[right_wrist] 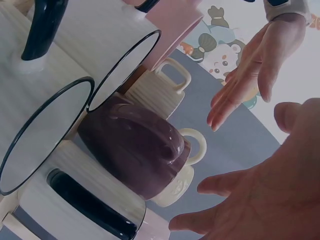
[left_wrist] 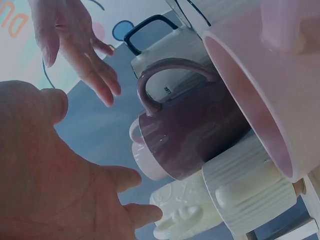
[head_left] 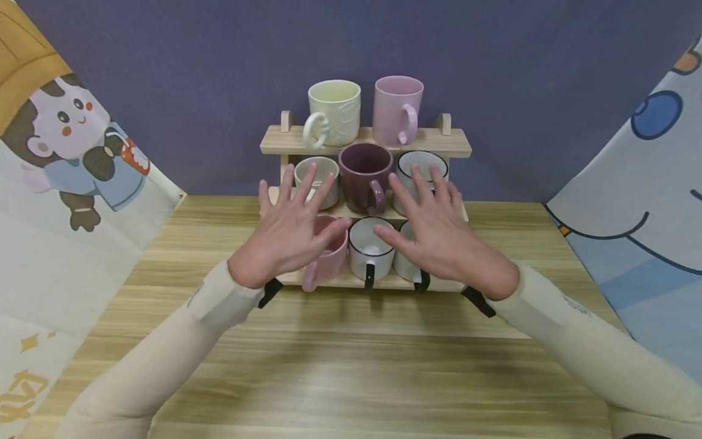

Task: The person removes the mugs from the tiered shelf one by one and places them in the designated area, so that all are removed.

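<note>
while near mugs (head_left: pixel 356 188), fingers (head_left: pixel 287 185) wide apart

back wall (head_left: pixel 219 91): dark blue | tabletop (head_left: pixel 351 378): wood-grained | side panels (head_left: pixel 49 256): pale (cartoons (head_left: pixel 63 122) on both)

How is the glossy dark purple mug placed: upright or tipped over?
Upright: the glossy dark purple mug rests on the pale wooden middle shelf, its open rim facing up.

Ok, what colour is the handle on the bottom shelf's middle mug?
The handle is black; it shows best in the head view.
</note>
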{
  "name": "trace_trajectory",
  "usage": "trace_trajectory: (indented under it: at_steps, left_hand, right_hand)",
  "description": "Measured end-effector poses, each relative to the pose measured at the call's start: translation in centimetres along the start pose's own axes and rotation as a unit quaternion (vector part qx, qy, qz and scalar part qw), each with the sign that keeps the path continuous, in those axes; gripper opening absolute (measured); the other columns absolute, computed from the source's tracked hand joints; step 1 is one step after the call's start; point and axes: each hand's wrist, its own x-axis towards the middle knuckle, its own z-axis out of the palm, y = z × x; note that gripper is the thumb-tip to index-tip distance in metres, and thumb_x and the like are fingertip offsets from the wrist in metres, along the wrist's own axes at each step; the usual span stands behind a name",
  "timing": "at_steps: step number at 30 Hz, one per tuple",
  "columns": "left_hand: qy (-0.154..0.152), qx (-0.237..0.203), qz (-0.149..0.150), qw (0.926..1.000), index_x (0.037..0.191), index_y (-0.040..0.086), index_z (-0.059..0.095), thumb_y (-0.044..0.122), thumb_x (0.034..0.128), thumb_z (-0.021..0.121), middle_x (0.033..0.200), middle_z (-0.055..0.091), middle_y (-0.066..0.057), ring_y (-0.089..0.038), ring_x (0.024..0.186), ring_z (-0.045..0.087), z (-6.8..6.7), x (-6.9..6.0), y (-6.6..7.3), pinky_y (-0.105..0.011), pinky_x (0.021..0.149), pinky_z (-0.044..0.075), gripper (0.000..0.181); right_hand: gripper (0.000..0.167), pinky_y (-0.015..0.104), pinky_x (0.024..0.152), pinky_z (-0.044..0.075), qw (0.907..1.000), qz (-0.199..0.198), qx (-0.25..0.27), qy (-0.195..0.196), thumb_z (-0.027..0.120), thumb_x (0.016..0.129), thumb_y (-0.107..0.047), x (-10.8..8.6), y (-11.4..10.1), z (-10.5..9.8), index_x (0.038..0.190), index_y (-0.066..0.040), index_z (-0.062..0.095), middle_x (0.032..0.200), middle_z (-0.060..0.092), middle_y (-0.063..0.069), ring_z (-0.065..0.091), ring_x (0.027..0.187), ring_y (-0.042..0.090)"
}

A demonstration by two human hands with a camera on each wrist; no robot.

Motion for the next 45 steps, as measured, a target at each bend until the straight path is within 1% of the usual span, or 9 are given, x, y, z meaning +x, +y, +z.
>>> trace_trajectory:
  at_steps: [7,15,22,28,30,33,37,41,45]
  left_hand:
    - [0.006,-0.007,-0.003,1.0000,0.153,0.024,0.009,0.070,0.0900,0.022,0.157,-0.002,-0.008,-0.034,0.140,-0.013,-0.2,0.0,-0.2,-0.068,0.101,-0.008,0.079]
    - [0.005,-0.011,-0.008,0.9999,0.153,0.026,0.008,0.071,0.0897,0.022,0.157,-0.001,-0.007,-0.030,0.139,-0.016,-0.2,0.1,-0.6,-0.065,0.102,-0.011,0.079]
    - [0.004,-0.014,-0.015,0.9998,0.153,0.023,0.009,0.070,0.0905,0.021,0.157,-0.003,-0.006,-0.031,0.141,-0.010,-0.1,0.2,-1.4,-0.061,0.105,-0.011,0.079]
    - [0.005,-0.017,-0.019,0.9997,0.153,0.019,0.011,0.069,0.0911,0.021,0.157,-0.002,-0.008,-0.032,0.141,-0.007,0.2,0.6,-2.3,-0.062,0.105,-0.008,0.080]
    - [0.012,-0.025,-0.018,0.9995,0.153,0.017,0.013,0.068,0.0918,0.023,0.157,0.001,-0.011,-0.033,0.141,-0.006,0.2,0.8,-2.7,-0.062,0.106,-0.006,0.080]
    - [0.030,-0.038,-0.012,0.9988,0.152,0.013,0.019,0.062,0.0936,0.032,0.155,0.009,-0.017,-0.037,0.141,0.000,0.4,1.1,-3.5,-0.061,0.107,0.001,0.077]
    - [0.059,-0.065,-0.013,0.9961,0.146,0.005,0.029,0.047,0.0958,0.043,0.149,0.022,-0.022,-0.041,0.137,0.014,0.3,1.5,-4.9,-0.059,0.105,0.014,0.068]
    - [0.085,-0.090,-0.031,0.9918,0.139,-0.001,0.038,0.034,0.0966,0.047,0.139,0.035,-0.023,-0.043,0.126,0.027,0.3,1.8,-6.5,-0.057,0.097,0.025,0.056]
    - [0.097,-0.114,-0.055,0.9872,0.134,-0.004,0.043,0.026,0.0972,0.047,0.130,0.040,-0.026,-0.044,0.117,0.032,0.6,2.2,-8.2,-0.056,0.094,0.027,0.048]
  right_hand:
    - [0.085,0.066,0.103,0.005,1.0000,0.006,0.002,0.006,0.033,0.090,-0.068,0.0,0.1,-0.3,0.153,-0.014,0.014,0.154,0.002,0.023,-0.011,0.138,0.041]
    - [0.083,0.066,0.104,0.003,0.9998,0.014,0.015,0.004,0.031,0.091,-0.066,0.4,0.7,-0.9,0.152,-0.013,0.014,0.154,0.002,0.023,-0.017,0.138,0.038]
    - [0.081,0.065,0.104,0.000,0.9994,0.017,0.026,0.016,0.033,0.092,-0.065,1.0,1.3,-1.1,0.152,-0.012,0.017,0.155,0.001,0.021,-0.011,0.139,0.040]
    - [0.081,0.065,0.105,0.001,0.9989,0.025,0.035,0.020,0.034,0.092,-0.064,1.6,1.7,-1.2,0.152,-0.012,0.017,0.156,-0.001,0.017,-0.008,0.139,0.039]
    - [0.080,0.066,0.104,0.002,0.9989,0.027,0.035,0.018,0.033,0.093,-0.063,2.0,1.9,-1.3,0.152,-0.012,0.017,0.156,-0.001,0.017,-0.008,0.139,0.039]
    - [0.079,0.067,0.104,0.006,0.9988,0.029,0.032,0.022,0.034,0.093,-0.062,2.6,2.4,-1.5,0.151,-0.011,0.019,0.155,0.002,0.017,-0.005,0.139,0.041]
    - [0.076,0.066,0.104,0.009,0.9982,0.031,0.034,0.039,0.037,0.094,-0.058,3.5,3.4,-1.8,0.150,-0.008,0.022,0.154,0.009,0.021,0.004,0.138,0.044]
    - [0.074,0.061,0.106,0.012,0.9955,0.042,0.065,0.056,0.041,0.095,-0.054,4.6,4.3,-2.3,0.149,-0.005,0.025,0.151,0.014,0.025,0.011,0.136,0.043]
    - [0.074,0.058,0.105,0.021,0.9913,0.064,0.090,0.071,0.044,0.094,-0.052,6.1,5.0,-3.2,0.146,-0.002,0.028,0.148,0.021,0.025,0.018,0.133,0.040]
